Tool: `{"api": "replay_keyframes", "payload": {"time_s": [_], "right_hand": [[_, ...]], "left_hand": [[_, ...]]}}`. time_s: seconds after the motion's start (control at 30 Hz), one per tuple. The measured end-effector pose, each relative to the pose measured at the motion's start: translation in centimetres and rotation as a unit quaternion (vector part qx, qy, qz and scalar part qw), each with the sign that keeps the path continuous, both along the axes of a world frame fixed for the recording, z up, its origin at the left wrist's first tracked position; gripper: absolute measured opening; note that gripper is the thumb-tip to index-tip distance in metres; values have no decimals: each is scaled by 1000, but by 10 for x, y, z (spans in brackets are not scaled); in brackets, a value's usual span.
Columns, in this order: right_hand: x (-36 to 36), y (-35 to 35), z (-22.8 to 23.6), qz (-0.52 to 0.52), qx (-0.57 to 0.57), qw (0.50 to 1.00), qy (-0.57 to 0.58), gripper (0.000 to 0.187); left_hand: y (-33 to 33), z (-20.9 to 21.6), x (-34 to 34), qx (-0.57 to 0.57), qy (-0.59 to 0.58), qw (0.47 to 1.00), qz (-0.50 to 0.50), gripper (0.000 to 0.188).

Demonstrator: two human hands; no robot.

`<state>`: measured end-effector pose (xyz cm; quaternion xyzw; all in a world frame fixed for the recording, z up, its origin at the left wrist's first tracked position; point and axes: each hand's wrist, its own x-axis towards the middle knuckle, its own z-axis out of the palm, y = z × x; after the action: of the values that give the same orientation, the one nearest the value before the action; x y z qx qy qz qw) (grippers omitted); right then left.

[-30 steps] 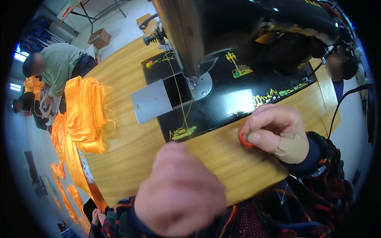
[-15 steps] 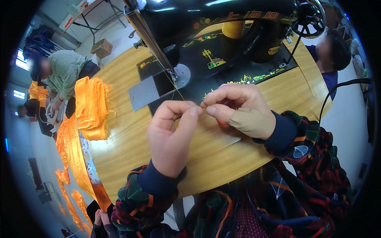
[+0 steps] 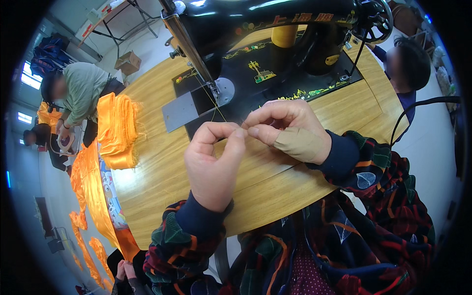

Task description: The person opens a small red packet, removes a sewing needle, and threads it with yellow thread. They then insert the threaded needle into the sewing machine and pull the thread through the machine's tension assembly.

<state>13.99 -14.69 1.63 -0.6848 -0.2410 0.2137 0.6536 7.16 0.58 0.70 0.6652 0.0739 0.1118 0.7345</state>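
My left hand [image 3: 215, 160] pinches a fine yellowish thread [image 3: 220, 112] between thumb and forefinger. The thread runs up to the needle area of a black sewing machine [image 3: 270, 17]. Opposite it, my right hand [image 3: 297, 130] is closed in a pinch, its fingertips meeting the left ones. Something very thin shows at those fingertips, too small to name. A tan wrap [image 3: 297, 145] covers the base of the right thumb. Both hands are held above the wooden sewing table [image 3: 275, 196], just in front of the machine's metal slide plate [image 3: 179, 113].
Folded orange satin [image 3: 116, 130] lies on the table's left side, and more orange cloth [image 3: 91, 182] hangs beyond its edge. A yellow thread cone [image 3: 284, 36] stands behind the machine arm. People work at the left [image 3: 86, 86] and right [image 3: 410, 66]. A black cable [image 3: 423, 104] curves at right.
Both hands stay pinched together; the right has shifted slightly left, closer against the left fingertips. The view has moved a little. At left, the standing person's arm has shifted.
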Motion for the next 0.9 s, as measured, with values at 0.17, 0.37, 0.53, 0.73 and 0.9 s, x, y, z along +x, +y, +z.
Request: {"api": "replay_keyframes", "payload": {"time_s": [0.17, 0.37, 0.53, 0.73, 0.9], "right_hand": [[-1, 1, -2, 1, -6, 1000, -3, 17], [0, 1, -3, 6, -9, 1000, -15, 17], [-1, 1, -4, 6, -6, 1000, -16, 16], [-1, 0, -4, 11, -1, 1000, -20, 16], [0, 0, -4, 15, -5, 999, -33, 17]], "left_hand": [[0, -1, 0, 23, -13, 1000, 1, 4], [0, 0, 0, 25, -1, 1000, 7, 4], [-1, 1, 0, 20, 12, 1000, 8, 4], [0, 1, 0, 14, 21, 1000, 7, 5], [-1, 2, 0, 9, 23, 1000, 8, 5]]}}
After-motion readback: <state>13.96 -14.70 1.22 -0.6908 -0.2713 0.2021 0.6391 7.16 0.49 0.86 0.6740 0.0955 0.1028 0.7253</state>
